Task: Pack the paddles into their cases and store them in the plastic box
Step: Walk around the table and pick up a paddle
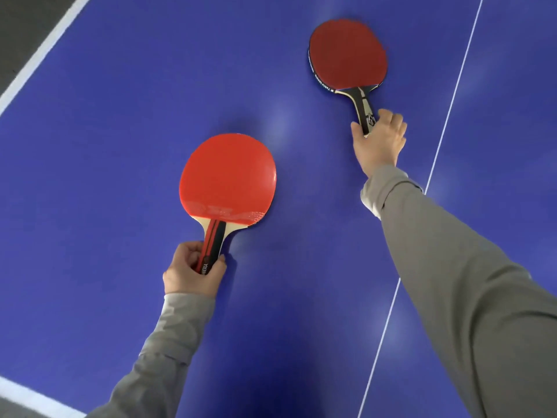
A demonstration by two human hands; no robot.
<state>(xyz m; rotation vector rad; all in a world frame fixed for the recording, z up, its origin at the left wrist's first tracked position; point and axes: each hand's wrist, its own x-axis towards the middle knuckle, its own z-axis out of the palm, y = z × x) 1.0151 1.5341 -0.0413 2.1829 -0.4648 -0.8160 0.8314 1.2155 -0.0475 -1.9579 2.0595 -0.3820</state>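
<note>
Two paddles lie flat, red rubber up, on the blue tabletop (pixel 105 146). Landmark: the thin white centre line (pixel 452 95). The near paddle (pixel 227 179) sits well to the left of that line; the far paddle (pixel 348 54), darker red with a black edge band, lies nearer the line and farther from the person.

Left hand (pixel 193 271): fingers and thumb curled round the near paddle's red-and-black handle, gripping it at the butt end. Right hand (pixel 381 137): arm stretched nearly straight, grey sleeve pulled taut, fingers closing on the very end of the far paddle's dark handle; more a fingertip pinch than a full grip.

No cases or plastic box in view.

Judgement: step in hand is picking up both paddles. The right grip looks shallow, so sliding that hand further along the handle before lifting would keep the blade from drooping or twisting. Lifting flat avoids scraping rubber on the tabletop.
</note>
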